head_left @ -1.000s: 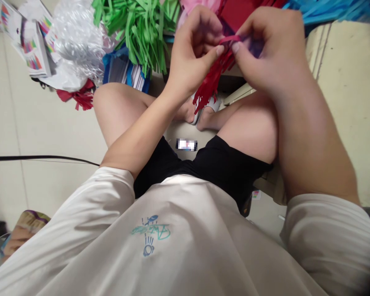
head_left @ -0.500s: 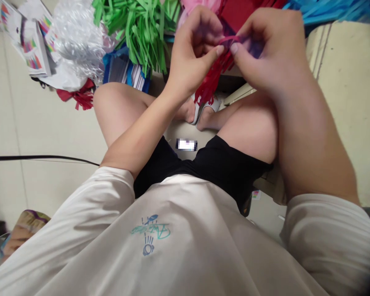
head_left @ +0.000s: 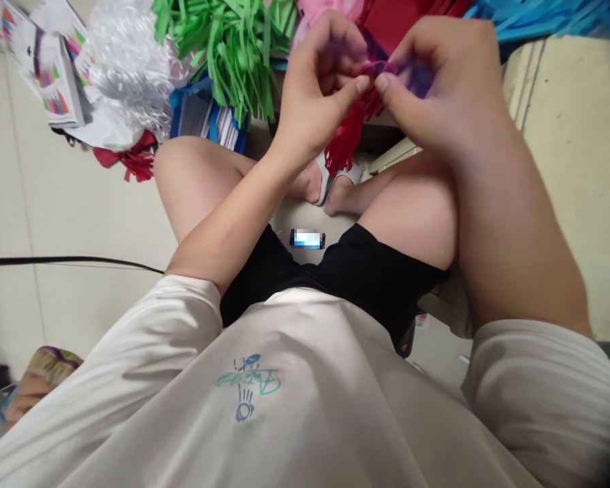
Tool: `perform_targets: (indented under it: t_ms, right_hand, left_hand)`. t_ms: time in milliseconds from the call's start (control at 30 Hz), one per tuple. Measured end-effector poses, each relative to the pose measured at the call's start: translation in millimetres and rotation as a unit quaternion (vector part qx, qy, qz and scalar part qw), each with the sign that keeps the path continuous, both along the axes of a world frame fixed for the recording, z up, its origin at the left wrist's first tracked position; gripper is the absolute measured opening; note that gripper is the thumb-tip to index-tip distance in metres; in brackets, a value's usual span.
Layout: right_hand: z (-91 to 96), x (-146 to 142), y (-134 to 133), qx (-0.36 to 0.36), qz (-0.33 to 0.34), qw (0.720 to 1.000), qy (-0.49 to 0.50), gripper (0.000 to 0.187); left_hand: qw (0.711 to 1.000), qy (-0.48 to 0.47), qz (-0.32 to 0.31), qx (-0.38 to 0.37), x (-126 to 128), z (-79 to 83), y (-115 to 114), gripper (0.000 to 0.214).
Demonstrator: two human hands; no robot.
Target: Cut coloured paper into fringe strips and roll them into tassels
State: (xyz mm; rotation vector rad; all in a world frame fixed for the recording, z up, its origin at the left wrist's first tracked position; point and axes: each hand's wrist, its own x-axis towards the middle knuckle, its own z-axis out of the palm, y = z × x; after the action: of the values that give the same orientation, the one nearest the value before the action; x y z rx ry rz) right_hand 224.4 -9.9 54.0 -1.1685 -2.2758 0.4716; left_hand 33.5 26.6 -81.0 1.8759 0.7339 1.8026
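Observation:
Both my hands meet at the top middle, above my knees. My left hand is closed, thumb and fingers pinching the top of a red paper tassel. My right hand is closed too, its thumb tip almost touching the left thumb, pinching the same tassel's rolled top. The red fringe hangs down between my wrists toward my feet. The tassel's head is mostly hidden by my fingers.
Piles of fringed paper lie ahead: green, silver-white, blue, pink, and a small red piece on the floor. Printed paper packs lie at top left. A black cable crosses the floor at left.
The red fringe has been drawn up a little and hangs shorter. My right thumb has shifted slightly down and left against the tassel's top. My arms have stayed put.

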Motion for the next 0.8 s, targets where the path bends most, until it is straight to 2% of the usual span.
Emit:
perform_targets:
  t_ms: [67,133,200,367,467,567,800]
  right_hand:
    - [-0.2,0.0,0.2,-0.001,-0.001,1.0,0.001,0.006]
    - [0.7,-0.1,-0.6,-0.002,-0.002,1.0,0.0,0.005]
    - [1.8,-0.3,-1.6,-0.002,-0.003,1.0,-0.005,0.007]
    - [0.9,0.4,-2.1,0.001,0.002,1.0,0.002,0.007]
    - [-0.5,0.9,-1.6,0.003,0.002,1.0,0.0,0.007]
    - [0.2,0.5,-1.7,0.003,-0.005,1.0,-0.015,0.007]
    - [3.7,-1.4,-3.6,-0.005,-0.008,1.0,-0.008,0.007]
  left_hand:
    - [0.991,-0.125,-0.053,0.006,4.4,-8.3,10.7,0.049]
    - [0.983,-0.139,-0.122,-0.011,6.9,-13.6,17.3,0.049]
    - [0.978,-0.142,-0.152,-0.023,6.5,-14.5,17.6,0.046]
    - [0.978,-0.141,-0.148,-0.035,0.0,-5.2,2.2,0.046]
    - [0.977,-0.132,-0.148,-0.075,-2.1,0.2,-4.0,0.051]
    - [0.974,-0.141,-0.14,-0.112,-0.9,0.4,-1.8,0.044]
    - [0.972,-0.144,-0.163,-0.088,1.1,-5.5,5.0,0.048]
